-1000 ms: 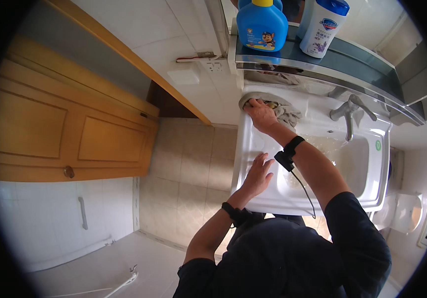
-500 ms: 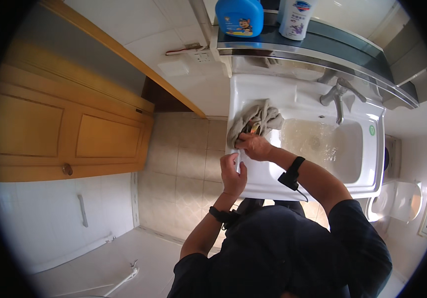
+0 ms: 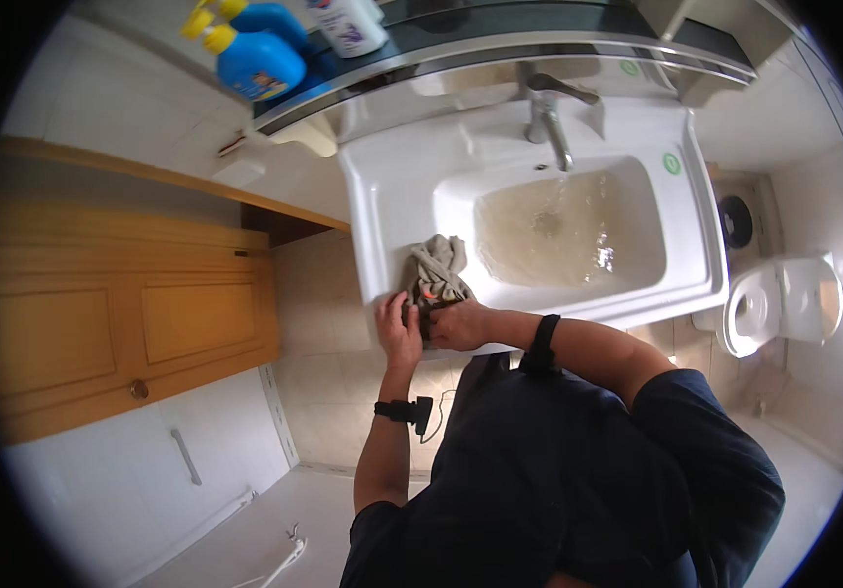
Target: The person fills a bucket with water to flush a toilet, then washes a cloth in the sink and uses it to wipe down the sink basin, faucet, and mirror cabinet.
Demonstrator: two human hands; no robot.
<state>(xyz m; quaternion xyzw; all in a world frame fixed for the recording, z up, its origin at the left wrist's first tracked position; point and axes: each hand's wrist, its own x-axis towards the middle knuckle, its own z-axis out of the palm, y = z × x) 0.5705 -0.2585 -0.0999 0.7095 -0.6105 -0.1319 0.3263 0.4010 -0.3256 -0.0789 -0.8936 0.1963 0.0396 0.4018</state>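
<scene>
A crumpled grey-beige wet-looking cloth point(image 3: 439, 263) with a small orange and coloured patch lies bunched on the white rim at the left front of the washbasin point(image 3: 399, 201). My right hand point(image 3: 460, 325) grips its near end, the fingers curled into the fabric. At the cloth's left edge is my left hand point(image 3: 400, 333), its fingers stretched out and the thumb apart, touching or nearly touching the fabric. Part of the cloth is hidden behind my hands. Cloudy water point(image 3: 563, 230) stands in the bowl, below the grey single-lever tap point(image 3: 549, 122).
Blue pump bottles point(image 3: 260, 67) and a white bottle point(image 3: 351, 27) stand on the dark shelf point(image 3: 500, 29) above the basin. A toilet point(image 3: 749, 318) is at the right. To the left is a wooden door point(image 3: 127, 318), with tiled floor point(image 3: 318, 333) between it and the basin.
The view has shifted and turned. My left hand has come up to the cloth's side; the cloth is more tightly bunched and nearer the front edge, with my right hand still on it.
</scene>
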